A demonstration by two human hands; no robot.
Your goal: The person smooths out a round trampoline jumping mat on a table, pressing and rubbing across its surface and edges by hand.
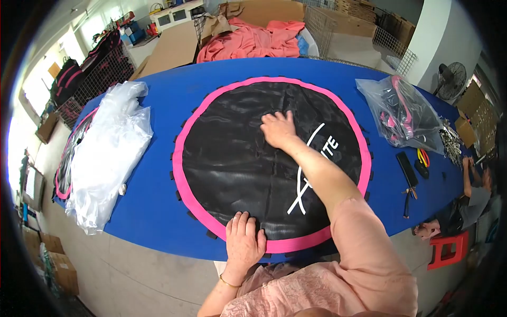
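Note:
A round black mat [227,158] with a pink rim and white lettering lies flat on the blue table [158,222]. Small black tabs stick out around its edge. My right hand [279,129] rests palm down on the black fabric, above the centre, fingers spread. At the near edge, my left hand [245,238] lies over the pink rim with its fingers stretched out. Neither hand grips anything. My right forearm crosses the mat and hides part of the lettering.
Clear plastic bags [108,153] cover another pink-rimmed piece at left. At right lie a bagged pink and black item [404,113], a black phone-like object [406,168], scissors [422,157] and metal parts [450,141]. Another person [478,198] sits beyond, near a red stool [448,251].

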